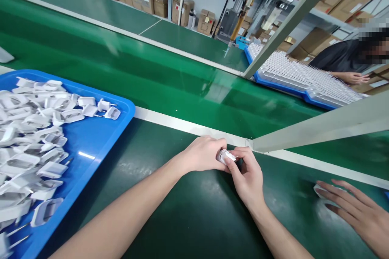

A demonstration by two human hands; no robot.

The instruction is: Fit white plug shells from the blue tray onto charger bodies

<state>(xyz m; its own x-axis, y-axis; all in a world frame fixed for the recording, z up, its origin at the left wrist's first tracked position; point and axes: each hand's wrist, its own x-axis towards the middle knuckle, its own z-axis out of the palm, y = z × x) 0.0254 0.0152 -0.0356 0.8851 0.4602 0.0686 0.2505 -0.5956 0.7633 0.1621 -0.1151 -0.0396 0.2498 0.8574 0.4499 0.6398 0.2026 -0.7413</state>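
My left hand (203,154) and my right hand (248,175) meet over the dark green bench, both closed round one small white plug piece (225,156) held between the fingertips. Most of the piece is hidden by my fingers. At my left a blue tray (100,137) holds a heap of several white plug pieces (33,141) like it, some with metal pins showing.
Another person's hand (355,208) lies spread over a white piece at the lower right. A green conveyor belt (136,68) runs past the bench. Beyond it, a second blue tray (304,79) of white parts, a grey frame post (285,28), a seated person and cardboard boxes.
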